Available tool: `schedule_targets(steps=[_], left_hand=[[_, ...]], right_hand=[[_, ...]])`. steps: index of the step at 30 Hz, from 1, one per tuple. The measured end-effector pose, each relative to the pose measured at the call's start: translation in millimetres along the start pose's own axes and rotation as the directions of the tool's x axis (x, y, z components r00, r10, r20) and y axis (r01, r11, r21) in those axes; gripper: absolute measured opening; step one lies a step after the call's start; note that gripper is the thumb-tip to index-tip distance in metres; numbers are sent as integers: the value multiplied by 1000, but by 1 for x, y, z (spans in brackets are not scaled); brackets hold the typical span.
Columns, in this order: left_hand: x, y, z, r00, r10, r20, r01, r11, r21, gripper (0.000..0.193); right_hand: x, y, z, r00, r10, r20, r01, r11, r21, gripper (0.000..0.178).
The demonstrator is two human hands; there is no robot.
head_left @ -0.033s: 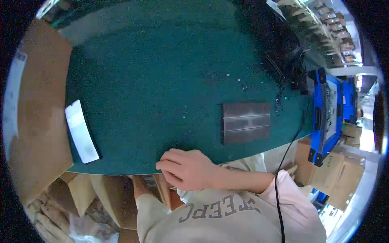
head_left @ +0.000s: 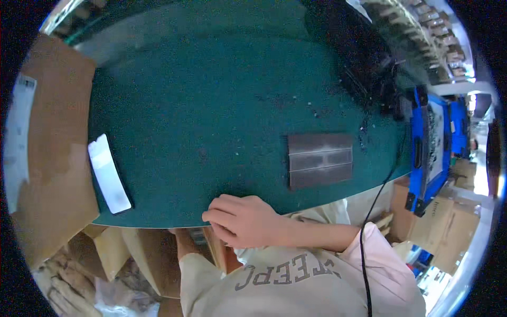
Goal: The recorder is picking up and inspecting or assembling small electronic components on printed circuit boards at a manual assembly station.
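My right hand (head_left: 243, 219) rests on the near edge of the green tabletop (head_left: 185, 105), its fingers bent inward and pointing left. Nothing shows between them, though the palm side is hidden. My left forearm (head_left: 185, 243) reaches down past the table's front edge, and its hand is out of sight below. To the right of my right hand lies a dark brown rectangular block (head_left: 320, 161) crossed by two pale lines. Far to the left, a slim white slab (head_left: 110, 174) with a dark edge, like a phone, lies flat near a cardboard box.
A tall cardboard box (head_left: 58, 132) borders the table at left. Black gear (head_left: 369, 68) and small scattered bits occupy the back right. A blue-framed case (head_left: 420, 153) stands beyond the right edge. The black cable (head_left: 364, 253) hangs over my right sleeve. Open cartons (head_left: 142, 253) sit below.
The view has shifted very slightly. My right hand stays at the table edge, and the block and slab lie where they were.
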State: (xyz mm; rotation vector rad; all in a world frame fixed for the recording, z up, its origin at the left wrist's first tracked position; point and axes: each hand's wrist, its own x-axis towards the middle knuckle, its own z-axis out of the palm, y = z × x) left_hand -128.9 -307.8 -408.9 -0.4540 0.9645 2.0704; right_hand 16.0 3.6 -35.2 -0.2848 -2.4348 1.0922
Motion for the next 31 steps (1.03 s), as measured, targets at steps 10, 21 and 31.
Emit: schedule_targets(steps=[10,21,31], left_hand=[[-77,111,67,913,402,-72,-172,539,825,43],[-249,151,190,619,785,12,289,-242,926,18],[-368,184,450,714,601,359,-51,-466,883,15]], right_hand=[[-19,5,-9,989,-49,-138,80,971,224,18],[-15,0,-15,999,-38,-5,36,880,473,18],[-30,-30,-35,942,-173,289,-7,846,532,93]])
